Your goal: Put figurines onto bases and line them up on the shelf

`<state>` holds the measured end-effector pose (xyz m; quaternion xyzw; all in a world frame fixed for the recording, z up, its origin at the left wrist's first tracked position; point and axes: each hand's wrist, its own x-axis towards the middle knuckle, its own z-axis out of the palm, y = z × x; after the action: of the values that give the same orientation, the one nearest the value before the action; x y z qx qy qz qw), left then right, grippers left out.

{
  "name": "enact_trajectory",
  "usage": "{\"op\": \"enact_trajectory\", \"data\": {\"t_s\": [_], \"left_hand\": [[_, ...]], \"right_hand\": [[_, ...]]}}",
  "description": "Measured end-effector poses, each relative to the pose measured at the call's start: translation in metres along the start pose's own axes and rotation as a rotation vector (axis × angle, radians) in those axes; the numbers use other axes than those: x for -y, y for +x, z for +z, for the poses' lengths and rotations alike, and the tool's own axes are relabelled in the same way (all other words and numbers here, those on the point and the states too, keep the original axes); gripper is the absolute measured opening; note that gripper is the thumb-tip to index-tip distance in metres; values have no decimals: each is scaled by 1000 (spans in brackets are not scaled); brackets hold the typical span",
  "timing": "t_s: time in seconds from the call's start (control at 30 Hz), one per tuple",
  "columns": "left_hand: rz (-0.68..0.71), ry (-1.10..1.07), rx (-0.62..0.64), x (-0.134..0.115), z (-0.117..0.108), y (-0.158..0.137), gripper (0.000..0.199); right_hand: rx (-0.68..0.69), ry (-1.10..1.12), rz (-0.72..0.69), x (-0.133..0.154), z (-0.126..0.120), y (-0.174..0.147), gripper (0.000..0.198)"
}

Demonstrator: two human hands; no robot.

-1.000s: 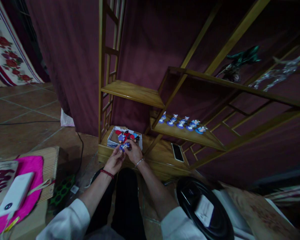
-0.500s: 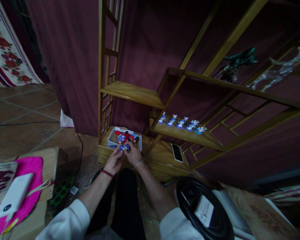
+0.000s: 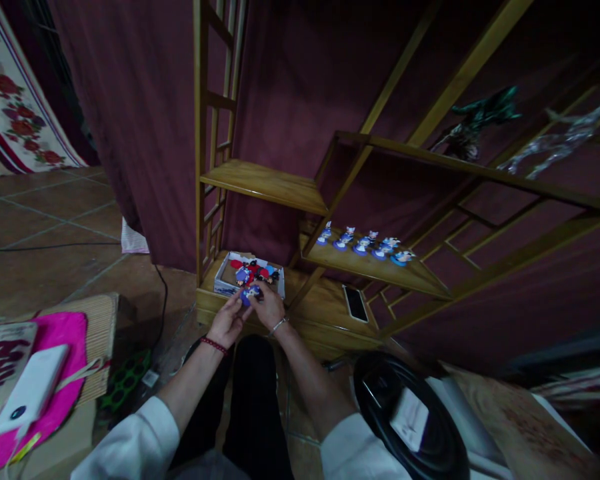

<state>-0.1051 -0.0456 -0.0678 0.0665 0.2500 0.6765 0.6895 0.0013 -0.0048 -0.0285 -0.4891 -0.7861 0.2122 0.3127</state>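
Figurine (image 3: 251, 293), one, small, purple with a round base: held at the near edge of the shelving, in front of the box. Left hand (image 3: 229, 322), red beaded bracelet at the wrist: fingers closed on the figurine's base side. Right hand (image 3: 270, 309), silver-toned bangle: fingertips pinching the same piece from the other side. Against the frame half a second ago, the figurine seems slightly turned, its round base showing more; both hands keep practically the same place, and the box's contents and the shelved row are unchanged.

Box (image 3: 223, 287), one, open-topped, pale with bluish markings: on the bottom board (image 3: 305, 312), just beyond the hands. Contents: a purple-and-white figure (image 3: 241, 275) at the near left; red, black and blue pieces (image 3: 263, 274) jumbled towards the right, too small to count from where I stand; brown interior showing at left.

Phone (image 3: 355, 304), one, dark-faced, pale-edged: lying flat on the same board, well right of the box.

Figurines, row of five (image 3: 361, 247), purple or blue bases: upright on the raised shelf (image 3: 380, 269).

Ornaments, higher up and right: one dark green (image 3: 485, 117), one clear (image 3: 555, 145).

Curtain (image 3: 130, 133), maroon: hanging behind the shelving.
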Motion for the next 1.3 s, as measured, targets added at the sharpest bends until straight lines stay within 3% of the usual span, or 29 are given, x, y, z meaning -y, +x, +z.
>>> {"op": "enact_trajectory", "data": {"t_s": [0.73,1.3], "left_hand": [[-15,32,55,4,-4,2,31],[48,15,5,9,1,2,31]], "right_hand": [[-5,14,55,3,-3,-1,26],[-109,-169,104,9,1,-1,25]]}}
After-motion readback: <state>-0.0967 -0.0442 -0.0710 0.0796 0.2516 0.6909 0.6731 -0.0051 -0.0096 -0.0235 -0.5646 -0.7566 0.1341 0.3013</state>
